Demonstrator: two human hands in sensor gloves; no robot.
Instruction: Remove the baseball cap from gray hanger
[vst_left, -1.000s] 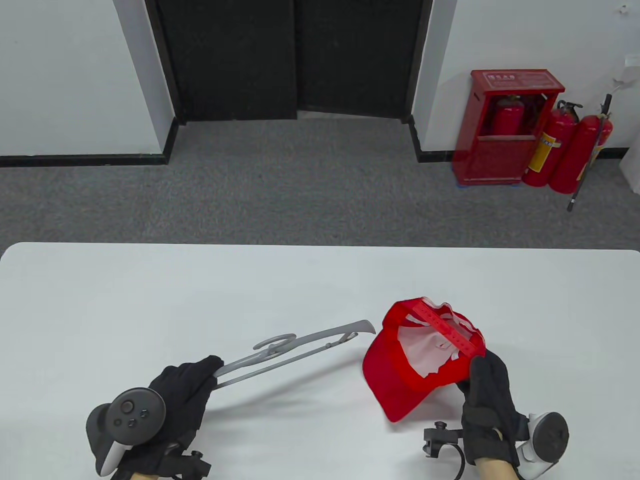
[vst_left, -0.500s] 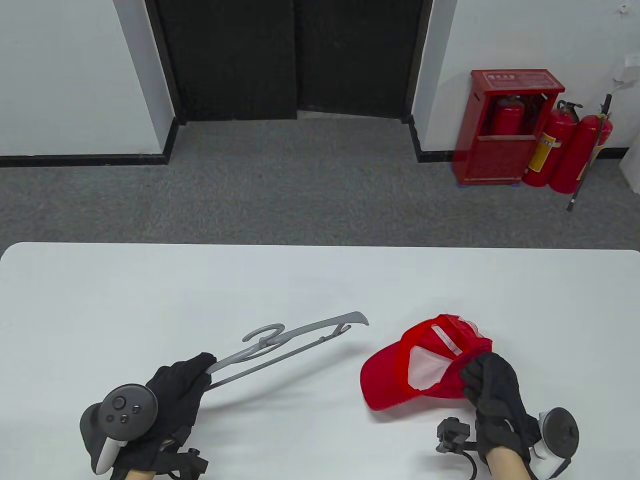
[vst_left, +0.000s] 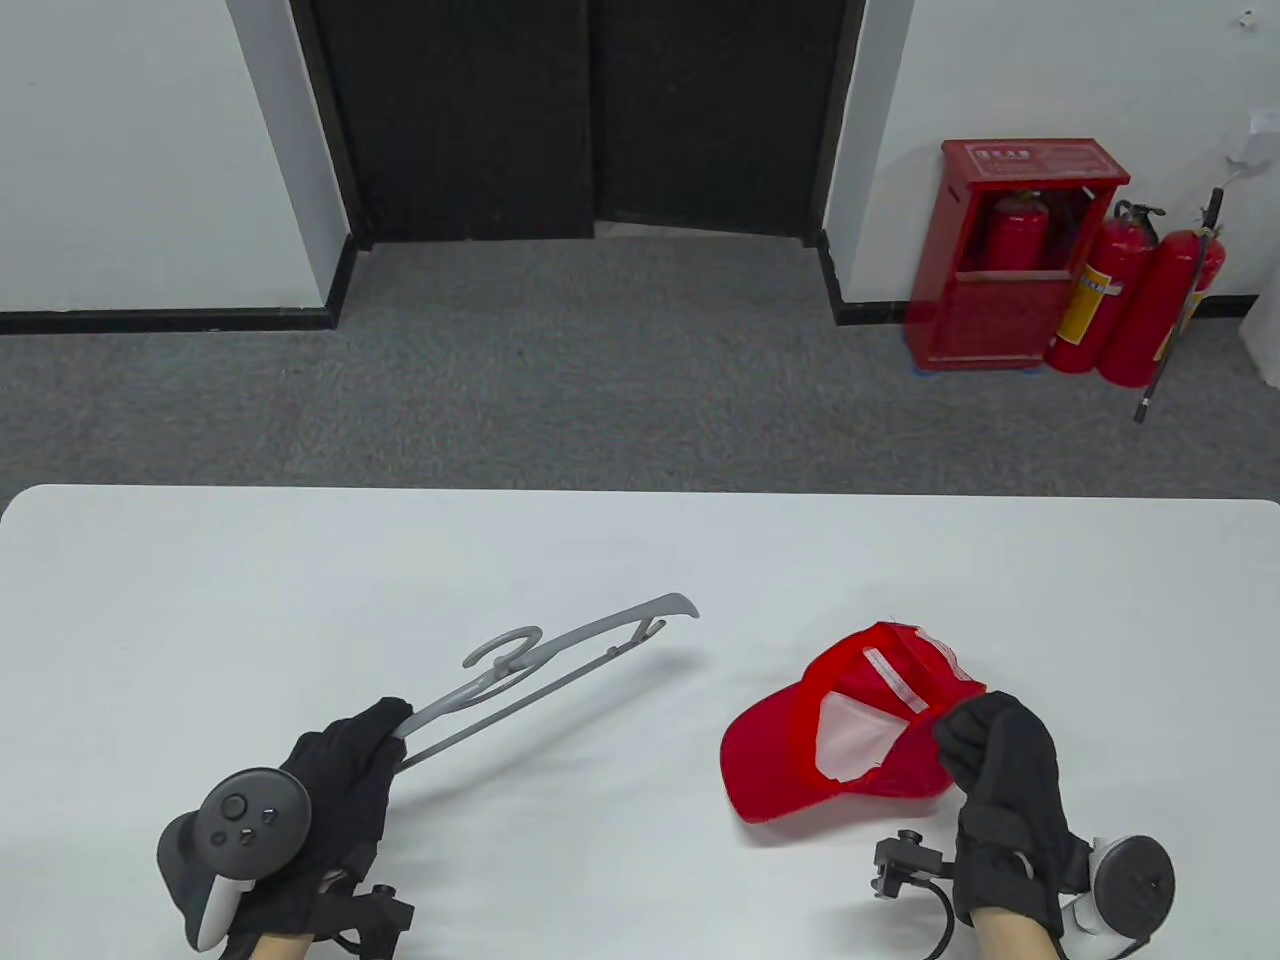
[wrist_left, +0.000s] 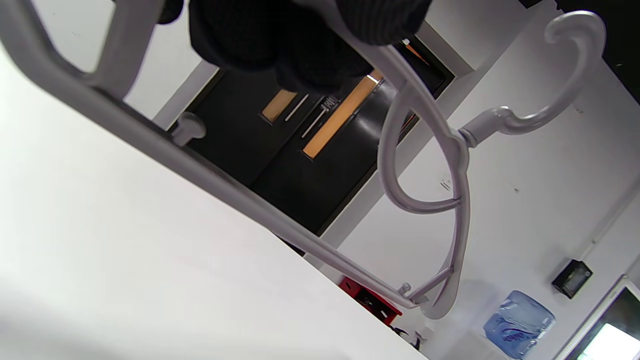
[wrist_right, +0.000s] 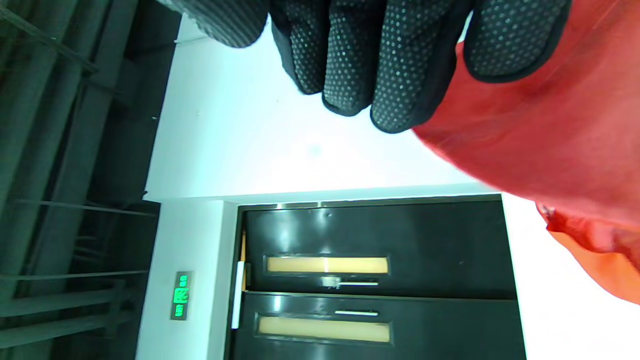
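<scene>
The red baseball cap (vst_left: 800, 745) lies on the white table (vst_left: 640, 540) at the right, upside down, brim toward the left. My right hand (vst_left: 985, 735) grips its rear edge; the right wrist view shows my fingers (wrist_right: 380, 60) pressed on the red fabric (wrist_right: 540, 140). The gray hanger (vst_left: 545, 665) is apart from the cap, to its left. My left hand (vst_left: 350, 755) grips the hanger's near end and holds it tilted above the table. The left wrist view shows the hanger (wrist_left: 450, 165) with its hook and my fingers (wrist_left: 280, 40) around its arm.
The table's far edge runs across the middle of the table view, with gray carpet beyond. A red fire extinguisher cabinet (vst_left: 1020, 255) and extinguishers stand on the floor at the far right. Black doors (vst_left: 590, 115) are at the back.
My left hand has drawn the hanger leftward and up, away from the cap. My right hand has lowered the cap to the table and shifted slightly right.
</scene>
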